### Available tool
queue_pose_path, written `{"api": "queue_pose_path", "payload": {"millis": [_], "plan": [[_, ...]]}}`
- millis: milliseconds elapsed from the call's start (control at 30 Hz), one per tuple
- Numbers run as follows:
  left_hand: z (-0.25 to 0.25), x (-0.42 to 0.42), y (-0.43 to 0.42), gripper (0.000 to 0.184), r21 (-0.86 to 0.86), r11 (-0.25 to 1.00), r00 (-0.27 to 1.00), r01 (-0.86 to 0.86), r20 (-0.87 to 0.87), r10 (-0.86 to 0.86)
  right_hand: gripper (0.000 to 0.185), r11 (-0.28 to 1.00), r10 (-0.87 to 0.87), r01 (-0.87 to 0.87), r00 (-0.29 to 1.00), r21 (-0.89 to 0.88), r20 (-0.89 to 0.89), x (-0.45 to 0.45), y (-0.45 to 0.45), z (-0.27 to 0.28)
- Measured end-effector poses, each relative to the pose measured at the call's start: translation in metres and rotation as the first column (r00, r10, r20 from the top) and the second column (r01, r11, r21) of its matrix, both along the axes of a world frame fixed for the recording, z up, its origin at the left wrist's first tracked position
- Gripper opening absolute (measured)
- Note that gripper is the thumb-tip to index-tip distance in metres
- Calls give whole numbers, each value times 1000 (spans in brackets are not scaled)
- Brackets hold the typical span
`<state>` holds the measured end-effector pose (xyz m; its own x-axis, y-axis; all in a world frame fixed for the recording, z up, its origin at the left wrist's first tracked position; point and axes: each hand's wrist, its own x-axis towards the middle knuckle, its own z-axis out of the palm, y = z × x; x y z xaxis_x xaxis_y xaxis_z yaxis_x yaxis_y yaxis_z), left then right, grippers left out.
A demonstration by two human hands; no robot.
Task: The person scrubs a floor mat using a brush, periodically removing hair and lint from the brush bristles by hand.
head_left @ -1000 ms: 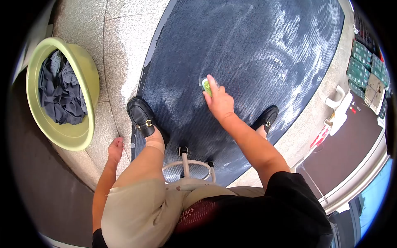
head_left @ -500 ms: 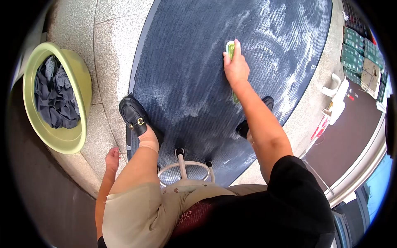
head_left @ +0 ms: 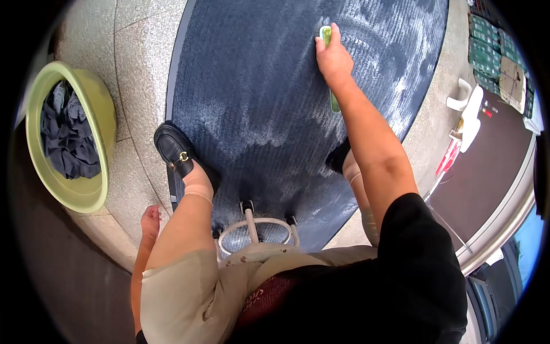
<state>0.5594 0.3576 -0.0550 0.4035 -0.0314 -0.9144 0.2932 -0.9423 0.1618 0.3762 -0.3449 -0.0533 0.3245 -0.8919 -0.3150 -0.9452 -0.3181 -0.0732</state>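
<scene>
While the right hand (head_left: pixel 336 59) grips a brush (head_left: pixel 326 38) on the mat (head_left: pixel 258 74), the left hand (head_left: pixel 150 222) hangs half-curled, empty. A tub (head_left: pixel 103 106) stands off the mat's left edge.

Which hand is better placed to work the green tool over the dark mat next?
Probably the right hand: it grips the green tool out over the dark mat. The left hand hangs beside the left leg, away from the tool, with nothing visible in it.
</scene>
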Motion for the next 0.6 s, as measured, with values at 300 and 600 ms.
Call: {"api": "queue_pose_path", "payload": {"millis": [300,600], "plan": [[-90,-37,95,20,-162,936,950,-311,-35,310,72,930,-110,139,989,340,-102,-150,263,22],[-33,0,9,18,37,998,998,59,-30,-58,59,980,-161,156,987,124,27,-58,66,17]]}}
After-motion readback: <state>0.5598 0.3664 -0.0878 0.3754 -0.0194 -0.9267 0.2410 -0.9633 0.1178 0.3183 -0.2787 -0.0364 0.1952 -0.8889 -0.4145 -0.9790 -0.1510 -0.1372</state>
